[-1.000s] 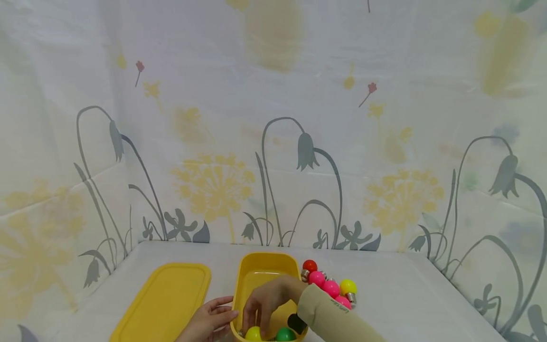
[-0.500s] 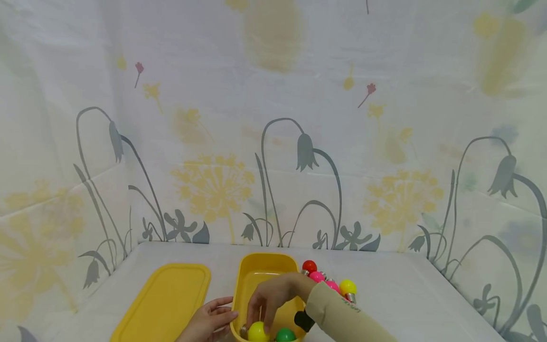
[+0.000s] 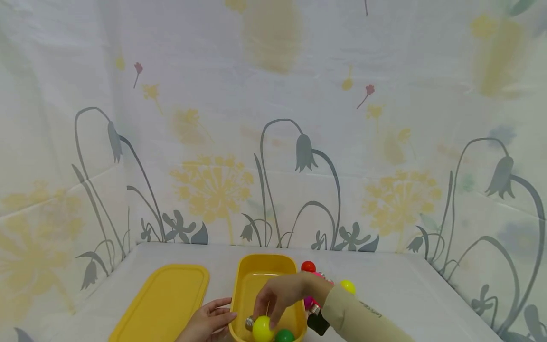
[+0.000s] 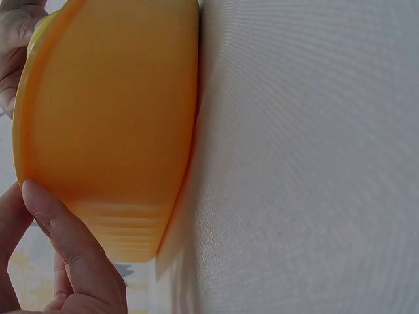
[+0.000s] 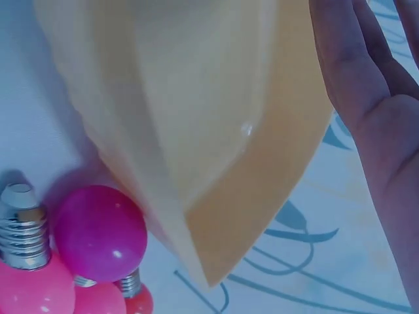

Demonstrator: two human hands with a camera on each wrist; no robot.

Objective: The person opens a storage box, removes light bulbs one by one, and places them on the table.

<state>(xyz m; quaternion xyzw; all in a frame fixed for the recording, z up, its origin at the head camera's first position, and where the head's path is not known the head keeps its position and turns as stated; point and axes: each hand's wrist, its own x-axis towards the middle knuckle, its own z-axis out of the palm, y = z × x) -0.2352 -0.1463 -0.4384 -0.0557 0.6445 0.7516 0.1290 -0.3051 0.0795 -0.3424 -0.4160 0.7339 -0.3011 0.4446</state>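
Observation:
A yellow plastic box [image 3: 266, 265] stands on the table at the bottom middle of the head view. My left hand [image 3: 209, 322] holds its left wall, thumb and fingers at the rim; the left wrist view shows the fingers [image 4: 69, 232] against the rim and outer side. Inside the box's near end, my right hand [image 3: 279, 297] pinches a yellow light bulb [image 3: 262, 328], its metal screw base pointing left. Beside that bulb sits a green bulb [image 3: 284, 336], partly cut off by the frame. The right wrist view shows part of the right hand [image 5: 373, 98], but not its fingertips.
A flat yellow lid [image 3: 160, 301] lies left of the box. To the right are a red bulb [image 3: 308, 266], a yellow bulb [image 3: 347, 286], a magenta bulb [image 5: 100, 233] and several pink ones, partly hidden by the right arm. A flower-printed curtain [image 3: 273, 118] backs the table.
My right hand has shifted slightly right and up, and the yellow bulb has moved with it, showing more of its metal base. The left hand stays on the box.

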